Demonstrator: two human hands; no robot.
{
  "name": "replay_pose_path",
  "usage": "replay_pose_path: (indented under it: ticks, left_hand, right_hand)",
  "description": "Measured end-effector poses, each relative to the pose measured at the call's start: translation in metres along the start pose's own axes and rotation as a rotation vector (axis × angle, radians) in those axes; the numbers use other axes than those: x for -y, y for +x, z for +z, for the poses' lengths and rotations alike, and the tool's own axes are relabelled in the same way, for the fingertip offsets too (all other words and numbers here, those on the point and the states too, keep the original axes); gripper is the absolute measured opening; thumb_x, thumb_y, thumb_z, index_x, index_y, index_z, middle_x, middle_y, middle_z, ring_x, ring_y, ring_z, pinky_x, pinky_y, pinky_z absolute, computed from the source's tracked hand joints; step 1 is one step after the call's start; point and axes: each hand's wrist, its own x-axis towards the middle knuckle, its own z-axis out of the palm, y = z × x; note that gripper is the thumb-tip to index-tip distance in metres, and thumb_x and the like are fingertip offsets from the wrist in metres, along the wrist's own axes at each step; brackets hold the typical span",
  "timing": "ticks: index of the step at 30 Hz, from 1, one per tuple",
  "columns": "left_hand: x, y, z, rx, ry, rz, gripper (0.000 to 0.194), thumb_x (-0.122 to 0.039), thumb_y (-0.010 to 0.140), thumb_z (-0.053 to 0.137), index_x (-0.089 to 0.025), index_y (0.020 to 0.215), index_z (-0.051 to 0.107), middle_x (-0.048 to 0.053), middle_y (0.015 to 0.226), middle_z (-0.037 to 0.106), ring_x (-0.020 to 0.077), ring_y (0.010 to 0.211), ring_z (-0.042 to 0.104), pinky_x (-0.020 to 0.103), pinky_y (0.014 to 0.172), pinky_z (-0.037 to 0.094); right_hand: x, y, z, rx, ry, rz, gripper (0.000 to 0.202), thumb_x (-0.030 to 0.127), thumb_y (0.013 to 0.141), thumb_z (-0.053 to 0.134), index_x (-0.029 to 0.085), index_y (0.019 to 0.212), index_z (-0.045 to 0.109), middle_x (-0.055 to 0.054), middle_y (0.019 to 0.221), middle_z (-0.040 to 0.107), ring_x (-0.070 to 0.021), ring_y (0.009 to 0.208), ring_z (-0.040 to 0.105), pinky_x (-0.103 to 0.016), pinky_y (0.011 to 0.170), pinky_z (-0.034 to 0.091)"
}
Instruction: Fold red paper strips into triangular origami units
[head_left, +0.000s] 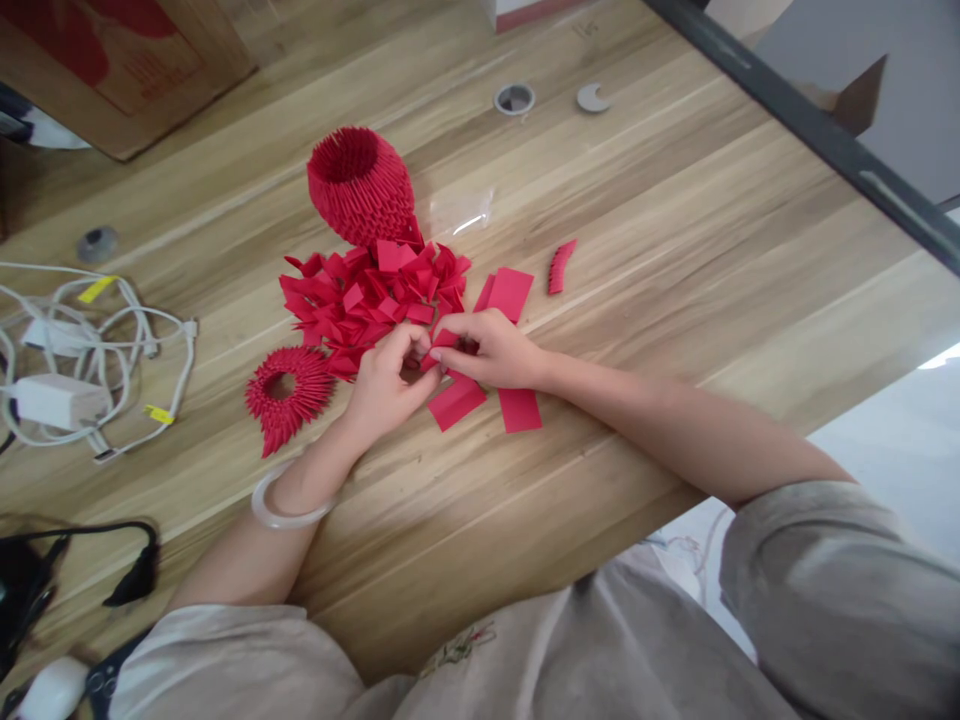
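Between my two hands is a small piece of red paper (444, 342), partly covered by the fingers. My left hand (392, 375) pinches it from the left, and my right hand (491, 348) grips it from the right. Just beyond them spreads a heap of folded red paper pieces (360, 300). Flat red paper rectangles (519, 410) lie under and beside my right hand. Left of my left hand sits a spiky red paper ring (304, 375) with a pointed end. A round, hollow red paper vessel (364, 195) made of interlocked pieces stands behind the heap.
A short curved red paper strip (559, 267) lies to the right. White cables with a charger (64, 402) are at the left, a black plug (135, 578) below them. A cardboard box (142, 70) stands far left. A grommet hole (514, 98) and its cover (592, 98) are at the back.
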Motion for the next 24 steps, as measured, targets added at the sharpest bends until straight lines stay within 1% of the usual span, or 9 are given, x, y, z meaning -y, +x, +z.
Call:
replay_pose_path:
  ticks: [5, 13, 24]
  left_hand:
    - [-0.0003, 0.0003, -0.0001, 0.001, 0.002, 0.002, 0.019, -0.022, 0.076, 0.064, -0.020, 0.085, 0.047, -0.003, 0.070, 0.054, 0.0100, 0.063, 0.050, 0.021, 0.058, 0.040]
    - [-0.0007, -0.0001, -0.0003, -0.003, 0.014, 0.006, 0.019, -0.020, 0.075, 0.064, -0.020, 0.086, 0.047, -0.003, 0.074, 0.054, 0.0088, 0.064, 0.051, 0.020, 0.060, 0.041]
    - [0.0022, 0.0003, 0.0011, 0.003, 0.006, 0.030, 0.020, -0.018, 0.075, 0.063, -0.019, 0.086, 0.047, -0.003, 0.073, 0.053, 0.0088, 0.065, 0.050, 0.021, 0.061, 0.040]
  right_hand:
    - [-0.0003, -0.0001, 0.0002, 0.001, -0.006, 0.006, 0.017, 0.026, 0.083, 0.052, 0.012, 0.075, 0.055, 0.003, 0.062, 0.051, -0.0063, 0.058, 0.040, -0.020, 0.059, 0.031]
    - [-0.0004, -0.0004, 0.0000, -0.008, -0.010, -0.013, 0.017, 0.026, 0.084, 0.051, 0.011, 0.074, 0.055, 0.003, 0.063, 0.051, -0.0054, 0.057, 0.040, -0.019, 0.059, 0.031]
    - [-0.0004, -0.0011, 0.0007, -0.012, -0.010, -0.017, 0.017, 0.025, 0.084, 0.052, 0.012, 0.074, 0.054, 0.004, 0.060, 0.047, -0.0050, 0.055, 0.038, -0.018, 0.057, 0.030]
